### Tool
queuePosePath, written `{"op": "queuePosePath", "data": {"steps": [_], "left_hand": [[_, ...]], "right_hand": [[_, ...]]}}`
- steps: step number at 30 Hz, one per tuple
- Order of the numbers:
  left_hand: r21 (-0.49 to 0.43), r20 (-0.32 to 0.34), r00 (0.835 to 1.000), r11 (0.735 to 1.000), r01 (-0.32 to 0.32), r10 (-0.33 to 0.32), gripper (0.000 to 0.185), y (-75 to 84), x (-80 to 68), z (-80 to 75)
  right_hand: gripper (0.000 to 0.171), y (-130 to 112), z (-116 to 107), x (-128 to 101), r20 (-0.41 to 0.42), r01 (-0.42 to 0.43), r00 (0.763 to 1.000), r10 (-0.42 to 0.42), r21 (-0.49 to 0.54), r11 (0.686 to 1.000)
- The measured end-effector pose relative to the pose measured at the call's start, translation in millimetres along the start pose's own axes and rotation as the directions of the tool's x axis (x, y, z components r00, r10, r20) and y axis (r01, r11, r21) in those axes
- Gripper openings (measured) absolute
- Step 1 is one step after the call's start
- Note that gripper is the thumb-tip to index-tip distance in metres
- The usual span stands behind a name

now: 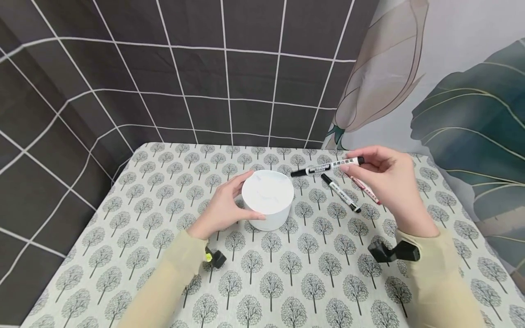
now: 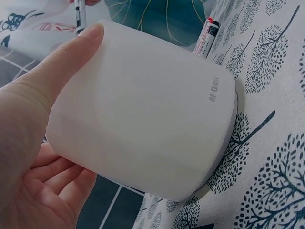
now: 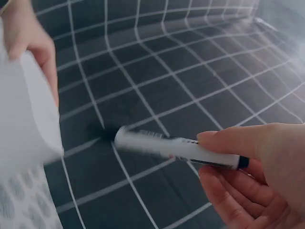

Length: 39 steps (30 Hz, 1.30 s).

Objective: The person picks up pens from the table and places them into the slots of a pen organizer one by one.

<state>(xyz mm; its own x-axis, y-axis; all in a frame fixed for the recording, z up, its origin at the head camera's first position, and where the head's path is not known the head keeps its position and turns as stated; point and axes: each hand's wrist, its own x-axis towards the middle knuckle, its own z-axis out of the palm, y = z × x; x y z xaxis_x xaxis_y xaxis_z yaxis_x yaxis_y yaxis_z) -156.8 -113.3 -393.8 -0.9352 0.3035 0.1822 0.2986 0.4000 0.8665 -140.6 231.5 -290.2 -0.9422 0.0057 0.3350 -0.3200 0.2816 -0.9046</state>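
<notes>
A white round pen holder [image 1: 266,218] stands on the cloth, its open top facing up. My left hand [image 1: 223,205] grips it from the left, thumb across the near side and fingers round the far side. Grey lettering shows on the pen holder's side [image 2: 147,109] in the left wrist view. To its right, my right hand [image 1: 389,182] pinches a black whiteboard marker [image 1: 334,166] near one end, between thumb and fingers. The marker is held nearly level above the table, its black cap pointing left toward the holder's rim. In the right wrist view this marker [image 3: 167,148] is partly blurred.
Below the right hand lie another black marker [image 1: 342,193] and a red marker [image 1: 367,190], side by side on the tree-patterned tablecloth [image 1: 229,282]. A dark gridded curtain [image 1: 197,68] hangs behind the table, with a leaf-print cloth [image 1: 463,105] at right.
</notes>
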Motion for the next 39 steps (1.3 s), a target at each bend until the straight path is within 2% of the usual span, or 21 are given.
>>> {"op": "queuePosePath", "data": {"steps": [2, 4, 12, 20, 26, 33, 39], "left_hand": [[-0.003, 0.003, 1.000, 1.000, -0.003, 0.003, 0.114, -0.6, -0.4, 0.0], [-0.006, 0.004, 1.000, 1.000, -0.004, 0.004, 0.114, -0.9, -0.8, -0.1], [-0.005, 0.000, 1.000, 1.000, 0.004, -0.004, 0.114, -2.5, -1.2, -0.9], [-0.010, 0.000, 1.000, 1.000, -0.004, 0.004, 0.114, -1.1, -0.4, -1.3], [-0.019, 0.006, 1.000, 1.000, 0.001, -0.001, 0.112, 0.6, -0.1, -0.6], [-0.021, 0.010, 1.000, 1.000, 0.004, -0.004, 0.111, -0.3, 0.2, -0.1], [-0.014, 0.009, 1.000, 1.000, 0.015, -0.015, 0.113, 0.6, -0.1, -0.2]], "right_hand": [[0.033, -2, 4, 0, -0.004, 0.017, 1.000, -0.016, 0.111, 0.994], [0.035, -3, 9, 0, -0.007, 0.040, 0.999, -0.039, 0.178, 0.983], [0.038, 1, 31, 6, 0.062, 0.078, 0.994, -0.092, 0.196, 0.977], [0.033, 20, 66, 19, 0.193, 0.097, 0.974, -0.118, 0.111, 0.989], [0.031, 36, 86, 24, 0.277, 0.074, 0.957, -0.091, 0.069, 0.995], [0.032, 44, 95, 25, 0.322, 0.022, 0.947, -0.021, 0.002, 1.000], [0.036, 44, 93, 25, 0.317, 0.036, 0.947, -0.040, 0.020, 0.999]]}}
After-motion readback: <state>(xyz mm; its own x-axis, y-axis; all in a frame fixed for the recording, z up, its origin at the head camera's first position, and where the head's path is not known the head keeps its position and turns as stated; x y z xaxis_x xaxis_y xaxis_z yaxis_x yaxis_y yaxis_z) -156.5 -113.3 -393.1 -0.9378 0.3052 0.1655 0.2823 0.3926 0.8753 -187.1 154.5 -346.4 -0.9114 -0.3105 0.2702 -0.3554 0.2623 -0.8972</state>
